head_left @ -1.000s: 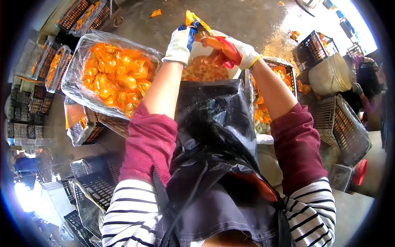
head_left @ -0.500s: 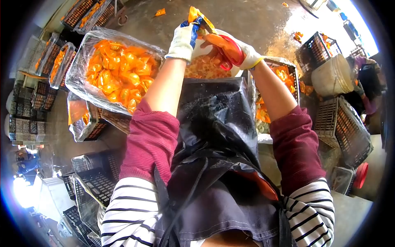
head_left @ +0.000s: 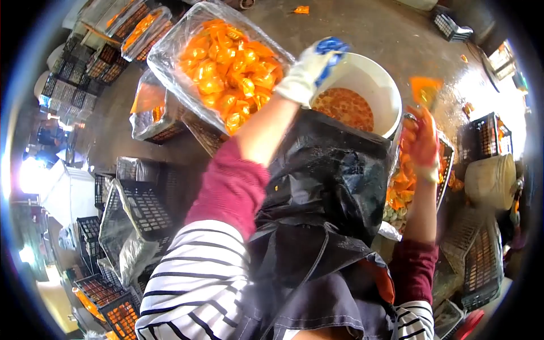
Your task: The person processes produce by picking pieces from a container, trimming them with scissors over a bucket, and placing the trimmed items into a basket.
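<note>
My left hand [head_left: 317,65], in a white glove with blue on the fingers, is closed over the far-left rim of a white bucket [head_left: 388,85]. What its curled fingers hold, if anything, is hidden. The bucket has a reddish-orange, lumpy mix [head_left: 343,107] in it. Out to the right, my right hand [head_left: 422,141], in a red and white glove, is smeared by motion. An orange plastic packet [head_left: 426,88] stands up from its fingertips, apparently pinched there. Below that hand is a crate [head_left: 447,161] with orange wrappers and pale round pieces.
A plastic-lined crate [head_left: 164,54] full of shiny orange packets [head_left: 226,71] stands left of the bucket. Stacked black crates [head_left: 139,209] are at the lower left. A dirty white bucket [head_left: 490,181] and another crate [head_left: 481,255] stand at the right. An orange scrap [head_left: 301,9] lies on the floor.
My hands were together over the bucket with an orange packet; now they are apart. The right has swung right with an orange packet; the left is by the rim. The view has shifted.
</note>
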`<action>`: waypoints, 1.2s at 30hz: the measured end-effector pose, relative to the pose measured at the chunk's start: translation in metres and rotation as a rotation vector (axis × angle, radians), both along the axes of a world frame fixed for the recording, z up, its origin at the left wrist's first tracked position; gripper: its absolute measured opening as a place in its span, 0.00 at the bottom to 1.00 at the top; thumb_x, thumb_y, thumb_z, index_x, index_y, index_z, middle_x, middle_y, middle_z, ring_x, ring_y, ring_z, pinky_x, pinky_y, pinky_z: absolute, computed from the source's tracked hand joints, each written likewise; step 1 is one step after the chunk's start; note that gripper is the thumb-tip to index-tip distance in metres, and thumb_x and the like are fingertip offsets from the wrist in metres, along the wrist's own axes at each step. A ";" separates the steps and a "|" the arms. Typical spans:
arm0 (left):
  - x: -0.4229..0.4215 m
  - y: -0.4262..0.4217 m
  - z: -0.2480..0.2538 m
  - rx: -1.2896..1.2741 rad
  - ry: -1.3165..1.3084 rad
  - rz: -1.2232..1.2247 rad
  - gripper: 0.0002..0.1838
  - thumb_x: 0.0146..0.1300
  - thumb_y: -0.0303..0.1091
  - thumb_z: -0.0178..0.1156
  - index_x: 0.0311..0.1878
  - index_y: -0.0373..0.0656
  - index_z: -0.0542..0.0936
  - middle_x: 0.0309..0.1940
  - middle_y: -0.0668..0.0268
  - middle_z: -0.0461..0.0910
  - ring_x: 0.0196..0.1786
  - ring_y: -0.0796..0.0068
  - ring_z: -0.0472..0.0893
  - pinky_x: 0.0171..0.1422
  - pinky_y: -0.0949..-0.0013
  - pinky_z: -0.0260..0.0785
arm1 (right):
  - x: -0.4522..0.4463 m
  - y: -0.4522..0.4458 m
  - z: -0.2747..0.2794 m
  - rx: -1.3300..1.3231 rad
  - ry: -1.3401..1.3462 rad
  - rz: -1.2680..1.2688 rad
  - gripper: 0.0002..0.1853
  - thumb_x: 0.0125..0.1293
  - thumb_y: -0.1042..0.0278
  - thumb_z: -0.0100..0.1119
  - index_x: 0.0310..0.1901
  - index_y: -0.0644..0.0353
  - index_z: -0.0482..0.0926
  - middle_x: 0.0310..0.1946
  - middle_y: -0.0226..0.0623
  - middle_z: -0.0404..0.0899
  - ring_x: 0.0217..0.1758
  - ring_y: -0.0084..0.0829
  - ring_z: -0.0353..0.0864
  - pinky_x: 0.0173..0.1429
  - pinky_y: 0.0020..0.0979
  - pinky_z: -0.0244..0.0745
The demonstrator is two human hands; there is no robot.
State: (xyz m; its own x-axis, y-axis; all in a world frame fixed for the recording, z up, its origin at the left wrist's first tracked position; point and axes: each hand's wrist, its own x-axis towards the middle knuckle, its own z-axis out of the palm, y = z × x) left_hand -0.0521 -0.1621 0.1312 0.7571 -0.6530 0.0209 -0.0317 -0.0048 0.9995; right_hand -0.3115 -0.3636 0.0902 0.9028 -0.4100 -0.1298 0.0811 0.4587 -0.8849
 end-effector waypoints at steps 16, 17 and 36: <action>0.087 0.209 -0.122 1.548 -0.679 0.079 0.29 0.63 0.47 0.55 0.63 0.40 0.70 0.51 0.42 0.76 0.55 0.54 0.78 0.59 0.52 0.68 | -0.268 0.010 -0.146 -0.101 0.856 -0.411 0.10 0.64 0.64 0.62 0.43 0.55 0.74 0.28 0.26 0.74 0.26 0.20 0.70 0.31 0.24 0.64; 0.094 0.215 -0.133 1.464 -0.841 0.186 0.22 0.62 0.45 0.54 0.54 0.41 0.78 0.43 0.47 0.81 0.50 0.56 0.81 0.54 0.56 0.72 | -0.274 0.000 -0.146 -0.171 0.835 -0.314 0.14 0.63 0.63 0.61 0.48 0.56 0.74 0.33 0.29 0.76 0.32 0.23 0.74 0.37 0.26 0.68; 0.067 0.078 -0.078 0.167 -0.431 0.356 0.24 0.60 0.46 0.63 0.54 0.40 0.77 0.43 0.57 0.82 0.47 0.65 0.80 0.52 0.65 0.72 | -0.007 0.047 0.051 -0.940 0.757 -0.265 0.18 0.73 0.60 0.48 0.62 0.49 0.70 0.36 0.29 0.82 0.24 0.16 0.72 0.21 0.22 0.62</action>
State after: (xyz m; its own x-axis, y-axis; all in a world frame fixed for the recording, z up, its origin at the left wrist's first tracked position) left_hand 0.0147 -0.0837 0.0529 0.8766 -0.3809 0.2943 -0.4028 -0.2459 0.8816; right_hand -0.3189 -0.3168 0.1411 0.6036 -0.7849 -0.1398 -0.6015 -0.3333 -0.7261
